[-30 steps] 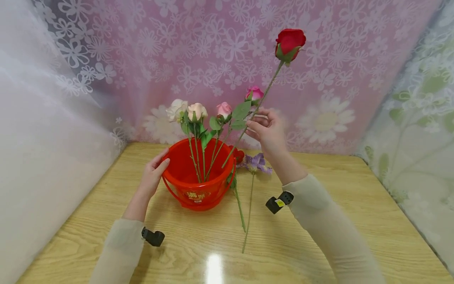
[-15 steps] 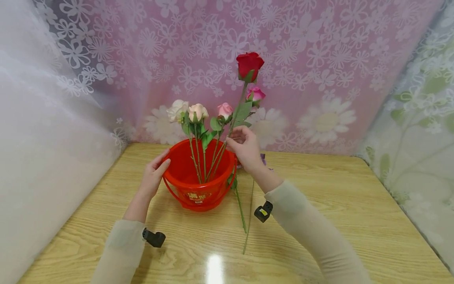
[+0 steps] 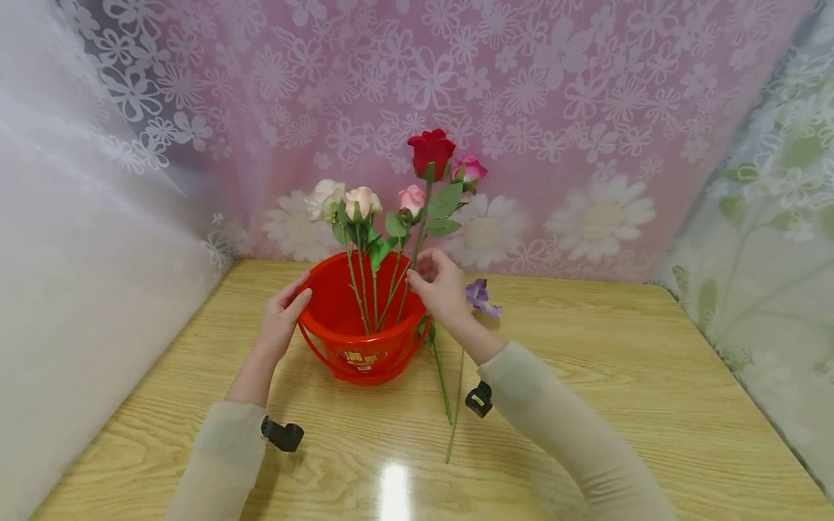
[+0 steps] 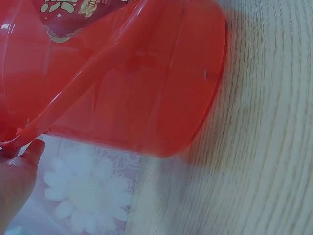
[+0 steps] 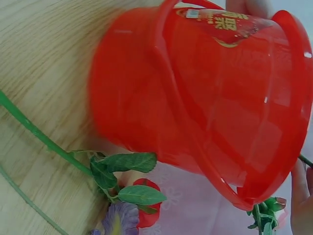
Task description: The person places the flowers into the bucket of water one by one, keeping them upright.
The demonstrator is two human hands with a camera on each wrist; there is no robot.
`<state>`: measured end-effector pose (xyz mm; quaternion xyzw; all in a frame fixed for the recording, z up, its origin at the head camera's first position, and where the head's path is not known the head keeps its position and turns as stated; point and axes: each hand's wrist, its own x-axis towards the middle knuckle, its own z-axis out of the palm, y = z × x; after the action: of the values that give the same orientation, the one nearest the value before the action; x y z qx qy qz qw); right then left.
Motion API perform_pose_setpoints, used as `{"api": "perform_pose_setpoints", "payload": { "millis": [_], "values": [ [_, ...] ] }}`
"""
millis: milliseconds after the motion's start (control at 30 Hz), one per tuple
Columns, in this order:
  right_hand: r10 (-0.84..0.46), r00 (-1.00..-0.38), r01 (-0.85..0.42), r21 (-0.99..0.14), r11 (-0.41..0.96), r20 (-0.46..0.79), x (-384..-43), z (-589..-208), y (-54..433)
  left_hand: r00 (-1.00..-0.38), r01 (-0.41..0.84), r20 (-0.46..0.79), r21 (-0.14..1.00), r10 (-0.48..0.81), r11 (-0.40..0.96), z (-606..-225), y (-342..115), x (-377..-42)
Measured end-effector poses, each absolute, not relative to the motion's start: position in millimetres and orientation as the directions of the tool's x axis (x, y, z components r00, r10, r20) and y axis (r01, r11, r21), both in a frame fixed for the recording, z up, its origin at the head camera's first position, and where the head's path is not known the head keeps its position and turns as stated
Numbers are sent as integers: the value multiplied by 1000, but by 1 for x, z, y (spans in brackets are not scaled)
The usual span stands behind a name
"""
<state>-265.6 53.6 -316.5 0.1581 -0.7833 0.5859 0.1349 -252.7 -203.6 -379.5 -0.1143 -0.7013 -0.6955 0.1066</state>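
Observation:
A red plastic bucket (image 3: pixel 365 354) stands on the table with several roses leaning in it. My left hand (image 3: pixel 281 311) grips its left rim, the thumb on the near side; in the left wrist view part of that hand (image 4: pixel 18 178) shows by the handle joint. With its thumb and fingers, my right hand (image 3: pixel 443 286) pinches the stem of a red rose (image 3: pixel 431 153) over the right rim. That stem's lower end is down inside the bucket. Around it stand a white rose (image 3: pixel 326 200), a cream rose (image 3: pixel 362 203), a light pink rose (image 3: pixel 412 199) and a deep pink rose (image 3: pixel 470 169).
Right of the bucket, a purple flower (image 3: pixel 482 298) lies on the wooden table (image 3: pixel 586 362). Beside it lies a red flower (image 5: pixel 147 203), its green stem (image 3: pixel 443 387) pointing towards me. A floral curtain (image 3: pixel 521 94) hangs behind the table.
My right hand has moved left and down with the red rose, bringing its stem into the bucket, more upright than before. The left hand stays on the rim.

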Motion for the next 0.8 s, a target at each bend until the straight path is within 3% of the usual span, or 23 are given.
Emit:
{"api": "perform_pose_setpoints", "payload": {
  "millis": [167, 800],
  "values": [
    [-80, -901, -427, -835, 348, 427, -266, -322, 53, -951, 308, 308, 951, 4, 2, -380, -204, -252],
    [-84, -915, -399, -860, 319, 394, -264, -322, 53, -951, 310, 310, 951, 12, -19, -381, -205, -254]
  ]
}}
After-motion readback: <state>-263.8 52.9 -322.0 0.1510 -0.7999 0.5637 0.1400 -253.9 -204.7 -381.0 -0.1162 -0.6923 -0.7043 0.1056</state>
